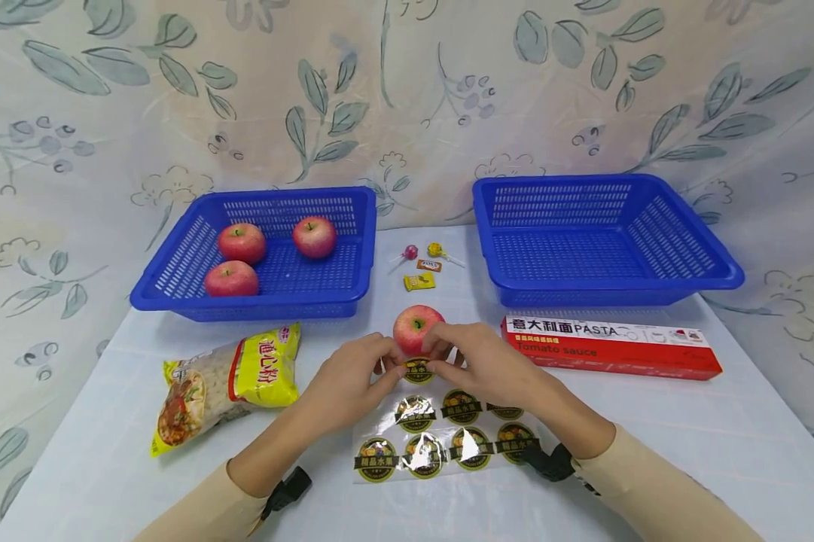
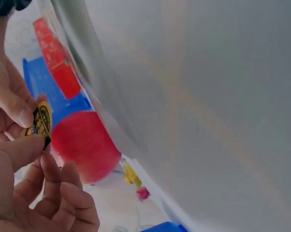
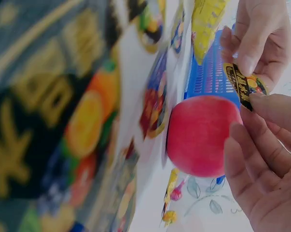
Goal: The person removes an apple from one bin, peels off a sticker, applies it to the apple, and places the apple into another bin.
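Note:
A round black-and-gold fruit sticker (image 1: 418, 369) is stretched between both hands, in front of a red apple (image 1: 416, 328). My left hand (image 1: 352, 380) pinches its left edge between thumb and fingers. The opposite edge is pinched by my right hand (image 1: 477, 361). In the right wrist view the sticker (image 3: 242, 86) looks slightly bent, and the apple (image 3: 203, 135) stands close to the right fingers. Beneath the hands lies a clear sheet of the same stickers (image 1: 440, 425), partly covered by the right forearm.
The left blue basket (image 1: 278, 307) holds three apples; the right blue basket (image 1: 610, 286) stands opposite. A yellow pasta bag (image 1: 230, 384) lies left, a red pasta box (image 1: 613, 354) right. Two lollipops and small wrapped candies (image 1: 419, 281) lie behind the apple.

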